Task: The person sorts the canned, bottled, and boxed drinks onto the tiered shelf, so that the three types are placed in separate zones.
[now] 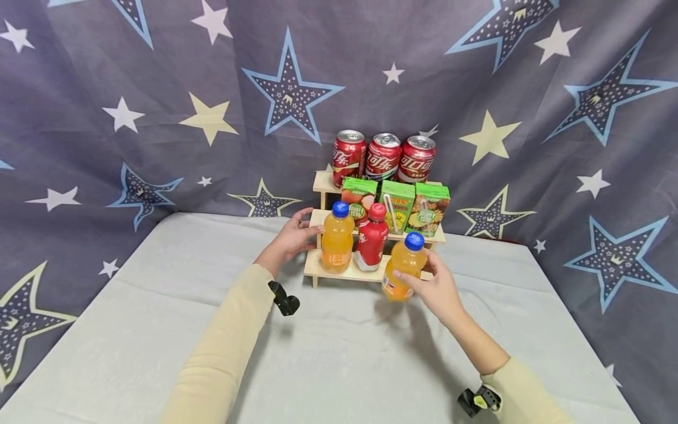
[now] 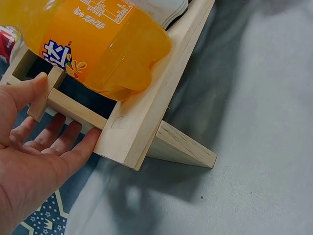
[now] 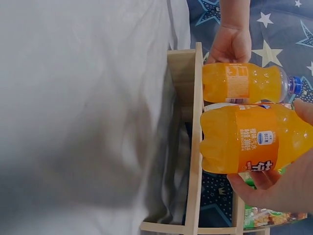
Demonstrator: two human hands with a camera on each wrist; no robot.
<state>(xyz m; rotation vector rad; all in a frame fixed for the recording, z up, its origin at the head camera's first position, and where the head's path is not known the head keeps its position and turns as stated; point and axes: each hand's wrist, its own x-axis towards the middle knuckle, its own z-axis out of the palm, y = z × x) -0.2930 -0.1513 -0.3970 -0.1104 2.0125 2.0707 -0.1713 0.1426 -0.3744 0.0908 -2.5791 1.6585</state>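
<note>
My right hand [image 1: 436, 288] grips an orange soda bottle [image 1: 404, 268] with a blue cap, held at the right front of the wooden tiered shelf [image 1: 344, 274]. In the right wrist view that bottle [image 3: 244, 139] overlaps the front tier's edge. My left hand [image 1: 293, 235] holds the shelf's left side; in the left wrist view the thumb lies on a wooden upright [image 2: 46, 93] and the fingers curl under the side rail. Beside this hand a second orange soda bottle [image 1: 337, 241] stands on the front tier, with a red bottle [image 1: 372, 238] to its right.
Several green drink cartons [image 1: 397, 203] line the middle tier. Three red cola cans [image 1: 384, 156] stand on the top tier. The shelf rests on a table with a pale cloth [image 1: 328, 359], in front of a star-patterned curtain [image 1: 371, 35].
</note>
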